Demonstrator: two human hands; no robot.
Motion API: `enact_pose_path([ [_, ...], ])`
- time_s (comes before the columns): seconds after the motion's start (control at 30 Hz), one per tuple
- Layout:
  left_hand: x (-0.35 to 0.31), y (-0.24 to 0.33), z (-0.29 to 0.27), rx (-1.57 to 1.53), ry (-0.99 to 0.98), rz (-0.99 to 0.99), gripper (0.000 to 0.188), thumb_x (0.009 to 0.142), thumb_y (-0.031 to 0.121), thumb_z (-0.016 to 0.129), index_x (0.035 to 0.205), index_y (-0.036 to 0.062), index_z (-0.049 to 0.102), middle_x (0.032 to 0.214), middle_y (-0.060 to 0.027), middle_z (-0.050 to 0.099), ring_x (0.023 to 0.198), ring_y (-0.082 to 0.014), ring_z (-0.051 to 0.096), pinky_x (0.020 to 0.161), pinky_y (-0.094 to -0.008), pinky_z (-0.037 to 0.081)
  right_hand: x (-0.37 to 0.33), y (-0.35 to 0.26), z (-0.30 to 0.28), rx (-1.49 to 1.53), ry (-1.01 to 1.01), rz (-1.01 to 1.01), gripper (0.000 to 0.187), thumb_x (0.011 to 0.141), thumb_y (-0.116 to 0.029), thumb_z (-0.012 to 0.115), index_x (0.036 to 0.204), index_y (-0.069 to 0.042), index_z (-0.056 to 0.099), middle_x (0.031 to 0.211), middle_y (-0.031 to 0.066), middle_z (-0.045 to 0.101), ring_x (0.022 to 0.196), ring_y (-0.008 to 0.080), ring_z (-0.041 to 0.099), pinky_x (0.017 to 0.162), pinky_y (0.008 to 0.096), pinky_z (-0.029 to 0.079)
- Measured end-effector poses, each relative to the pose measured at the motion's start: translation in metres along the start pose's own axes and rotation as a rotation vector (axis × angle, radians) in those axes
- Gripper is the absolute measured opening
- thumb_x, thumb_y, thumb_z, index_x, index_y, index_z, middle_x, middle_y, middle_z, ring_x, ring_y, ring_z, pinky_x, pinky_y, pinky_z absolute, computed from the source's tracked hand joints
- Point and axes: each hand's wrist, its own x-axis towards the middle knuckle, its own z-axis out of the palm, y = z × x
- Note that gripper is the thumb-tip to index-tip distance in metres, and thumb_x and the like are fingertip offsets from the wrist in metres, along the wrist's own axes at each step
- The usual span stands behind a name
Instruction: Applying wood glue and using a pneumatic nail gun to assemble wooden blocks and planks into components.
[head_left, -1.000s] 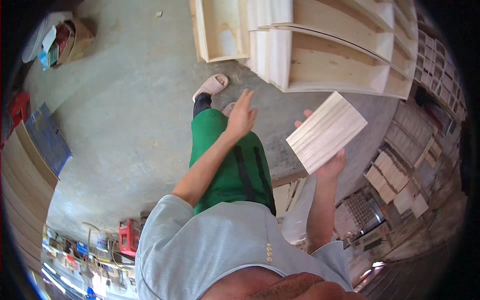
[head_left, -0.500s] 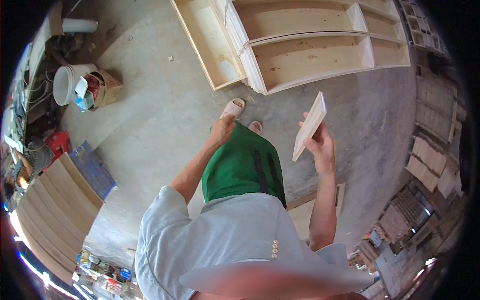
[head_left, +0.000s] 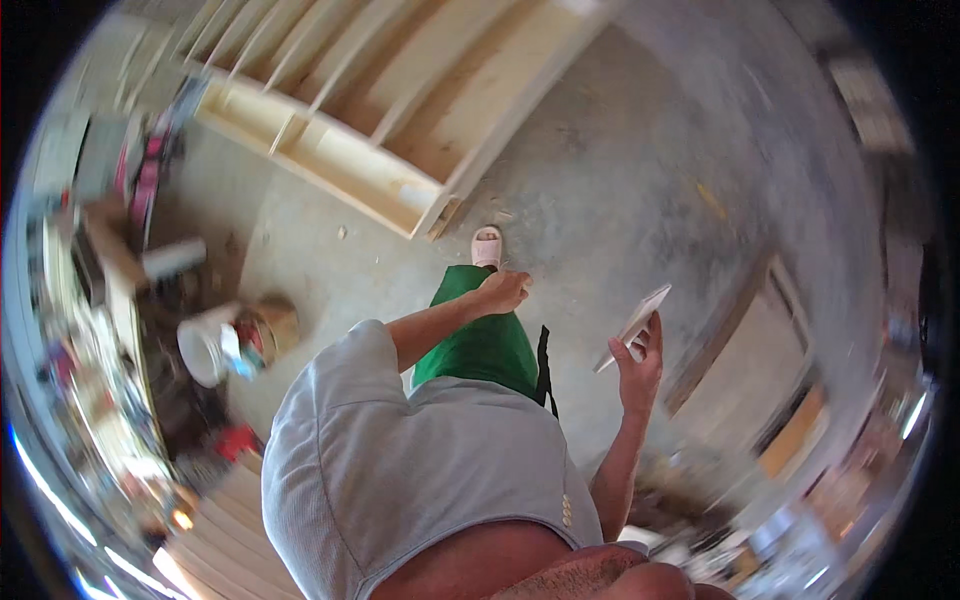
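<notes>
Over concrete (head_left: 620,170), the right hand (head_left: 640,372) holds thin wood (head_left: 635,327).

The board (head_left: 634,328) was turned almost on its side, so its wide face hardly showed. The right hand (head_left: 640,372) had blurry fingertips. The left hand (head_left: 505,292) was too blurry to tell if it held anything. One shoe (head_left: 487,250) showed, but the other was hidden. The top edge cut off the shelf (head_left: 525,105). Stuff in the box (head_left: 280,322) was too smeared to name.
</notes>
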Motion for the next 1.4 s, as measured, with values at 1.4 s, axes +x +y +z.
enact_pose_path([
  [1.4, -0.802, 0.448, 0.911, 0.145, -2.205, 0.144, 0.028, 0.092, 0.017, 0.055, 0.112, -0.0029, 0.059, 0.102, -0.0073, 0.065, 0.089, -0.0147, 0.063, 0.081, -0.031, 0.052, -0.954, 0.488, 0.219, 1.624, 2.769, 1.033, 0.041, 0.087, -0.013, 0.06, 0.12, 0.009, 0.051, 0.094, 0.0102, 0.064, 0.079, 0.0144, 0.062, 0.066, 0.023, 0.049],
])
